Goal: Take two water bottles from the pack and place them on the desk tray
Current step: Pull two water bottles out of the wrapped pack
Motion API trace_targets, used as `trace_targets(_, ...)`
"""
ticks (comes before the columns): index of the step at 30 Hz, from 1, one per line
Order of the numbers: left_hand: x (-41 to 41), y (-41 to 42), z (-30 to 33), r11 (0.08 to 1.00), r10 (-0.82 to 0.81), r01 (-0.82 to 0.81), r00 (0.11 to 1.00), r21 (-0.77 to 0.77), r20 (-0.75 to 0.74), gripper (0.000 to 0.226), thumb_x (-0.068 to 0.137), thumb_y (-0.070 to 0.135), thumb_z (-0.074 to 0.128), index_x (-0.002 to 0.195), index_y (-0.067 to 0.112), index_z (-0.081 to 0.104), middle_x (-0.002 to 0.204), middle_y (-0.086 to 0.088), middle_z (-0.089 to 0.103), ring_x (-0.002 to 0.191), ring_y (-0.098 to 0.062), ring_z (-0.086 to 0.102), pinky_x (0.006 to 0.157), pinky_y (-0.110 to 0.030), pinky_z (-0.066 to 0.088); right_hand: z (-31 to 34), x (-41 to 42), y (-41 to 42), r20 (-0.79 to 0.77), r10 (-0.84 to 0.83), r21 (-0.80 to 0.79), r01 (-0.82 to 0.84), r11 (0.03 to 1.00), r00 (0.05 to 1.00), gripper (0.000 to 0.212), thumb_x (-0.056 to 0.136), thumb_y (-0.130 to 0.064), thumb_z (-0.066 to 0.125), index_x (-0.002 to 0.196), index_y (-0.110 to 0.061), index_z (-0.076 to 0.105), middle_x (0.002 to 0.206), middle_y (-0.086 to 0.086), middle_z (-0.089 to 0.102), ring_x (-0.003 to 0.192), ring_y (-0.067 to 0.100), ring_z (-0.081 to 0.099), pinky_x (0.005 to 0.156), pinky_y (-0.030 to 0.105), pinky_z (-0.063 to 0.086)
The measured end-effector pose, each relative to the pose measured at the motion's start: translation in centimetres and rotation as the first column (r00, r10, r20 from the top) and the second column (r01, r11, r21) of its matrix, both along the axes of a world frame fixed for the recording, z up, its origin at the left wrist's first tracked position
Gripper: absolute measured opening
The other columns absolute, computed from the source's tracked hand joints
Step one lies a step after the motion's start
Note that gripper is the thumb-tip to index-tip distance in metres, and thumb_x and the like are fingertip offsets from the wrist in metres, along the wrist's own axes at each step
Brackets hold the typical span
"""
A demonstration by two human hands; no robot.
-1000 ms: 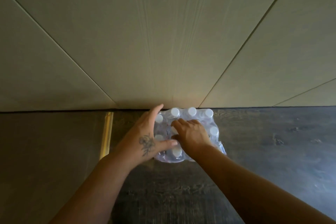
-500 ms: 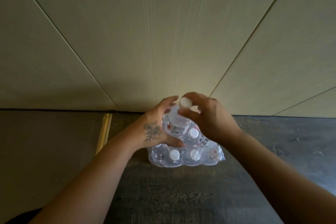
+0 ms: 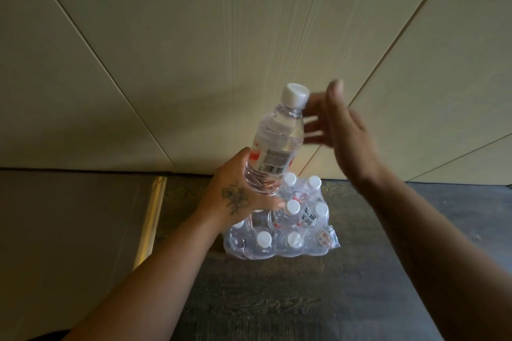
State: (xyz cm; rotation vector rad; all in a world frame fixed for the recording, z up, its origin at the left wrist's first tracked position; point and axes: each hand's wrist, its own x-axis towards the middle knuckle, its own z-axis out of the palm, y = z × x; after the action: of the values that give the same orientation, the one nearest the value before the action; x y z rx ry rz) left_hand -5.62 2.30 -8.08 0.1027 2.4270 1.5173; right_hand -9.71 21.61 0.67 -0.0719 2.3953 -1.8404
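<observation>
A clear water bottle (image 3: 277, 141) with a white cap and a red-and-white label is lifted out above the pack, tilted to the right. My left hand (image 3: 238, 196), tattooed on its back, grips the bottle's lower half. My right hand (image 3: 343, 130) hovers just right of the bottle's neck, fingers spread and blurred, holding nothing. The shrink-wrapped pack (image 3: 285, 230) of several white-capped bottles sits on the dark floor below, against the wall. No desk tray is in view.
A pale panelled wall (image 3: 194, 50) rises right behind the pack. The dark wood-grain floor (image 3: 277, 299) spreads toward me. A brass strip (image 3: 151, 219) divides it from a smoother grey floor (image 3: 69, 230) on the left.
The bottle has come up out of the pack. My left hand moved from the pack onto the bottle's lower half, and my right hand let go of the cap and opened.
</observation>
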Motion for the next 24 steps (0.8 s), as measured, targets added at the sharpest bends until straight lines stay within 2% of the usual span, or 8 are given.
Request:
trace_targets(2,-0.1,-0.2,0.1,0.996,0.063,-0.064,0.998,0.069,0.018,0.087,0.057,0.029,0.108,0.132,0.019,0.066,0.121,0.005,0.079,0.111,-0.009,0.076,0.101,-0.039,0.064,-3.0,0.3,0.4,0.181,0.019,0.245,-0.064,0.967,0.983,0.06,0.103,-0.071,0.029,0.105,-0.029,0.072,0.104,0.001,0.078,0.088,0.021,0.074,0.09,0.046,0.063)
trace_targets(4,-0.4,-0.2,0.5,0.993,0.098,-0.099,0.995,0.061,0.018,0.089,0.054,0.03,0.108,0.131,0.018,0.066,0.12,0.005,0.079,0.111,-0.007,0.077,0.102,-0.038,0.064,-6.7,1.4,1.3,0.336,0.151,0.62,-0.339,0.707,0.93,0.039,0.106,-0.058,0.048,0.112,-0.025,0.069,0.113,0.002,0.078,0.096,0.022,0.074,0.096,0.048,0.063)
trace_targets(6,-0.6,-0.3,0.9,0.995,0.097,-0.097,0.995,0.024,0.004,0.09,0.055,0.035,0.107,0.133,0.021,0.065,0.124,0.007,0.078,0.115,-0.01,0.075,0.106,-0.041,0.062,-9.5,3.0,1.7,0.455,0.204,0.731,-0.494,0.471,0.867,0.036,0.1,-0.05,0.068,0.129,-0.028,0.067,0.132,0.001,0.074,0.111,0.02,0.073,0.101,0.044,0.061)
trace_targets(8,-0.8,-0.5,1.3,0.994,0.109,-0.109,0.994,0.004,-0.005,0.091,0.056,0.035,0.107,0.135,0.024,0.063,0.128,0.007,0.077,0.119,-0.012,0.074,0.108,-0.044,0.061,-11.2,4.2,1.6,0.442,0.23,0.792,-0.498,0.353,0.867,0.05,0.096,-0.05,0.074,0.14,-0.032,0.06,0.144,-0.001,0.067,0.122,0.021,0.069,0.105,0.043,0.058)
trace_targets(11,-0.8,-0.4,1.8,0.989,0.146,-0.146,0.989,0.019,0.004,0.093,0.056,0.031,0.108,0.137,0.021,0.063,0.13,0.003,0.077,0.121,-0.018,0.073,0.11,-0.049,0.059,-13.4,5.0,1.4,0.319,0.304,0.891,-0.393,0.226,0.898,0.053,0.095,-0.054,0.073,0.141,-0.033,0.057,0.14,-0.004,0.067,0.118,0.02,0.071,0.099,0.041,0.058)
trace_targets(14,-0.8,-0.2,1.7,0.985,0.162,-0.163,0.986,0.051,0.034,0.098,0.056,0.031,0.108,0.141,0.016,0.061,0.133,-0.004,0.076,0.124,-0.025,0.073,0.111,-0.054,0.058,-14.2,5.0,1.3,0.256,0.349,0.916,-0.341,0.211,0.902,0.046,0.097,-0.052,0.072,0.134,-0.028,0.061,0.129,-0.004,0.073,0.103,0.017,0.075,0.087,0.035,0.061)
trace_targets(17,-0.9,-0.2,2.0,0.988,0.151,-0.151,0.989,0.029,0.01,0.1,0.055,0.035,0.107,0.142,0.021,0.06,0.133,0.002,0.076,0.124,-0.02,0.072,0.112,-0.051,0.058,-12.7,4.2,1.6,0.233,0.332,0.924,-0.315,0.218,0.914,0.043,0.095,-0.054,0.074,0.129,-0.029,0.064,0.125,-0.004,0.076,0.097,0.018,0.074,0.081,0.033,0.057)
trace_targets(24,-1.0,-0.9,2.2,0.984,0.16,-0.165,0.984,0.061,0.074,0.078,0.065,0.017,0.104,0.132,0.018,0.063,0.12,0.002,0.075,0.117,-0.022,0.072,0.11,-0.05,0.058,-1.1,0.8,2.8,0.056,0.23,0.909,-0.145,0.392,0.972,0.032,0.083,-0.06,0.078,0.104,-0.036,0.075,0.106,-0.011,0.079,0.093,0.02,0.071,0.073,0.033,0.047)
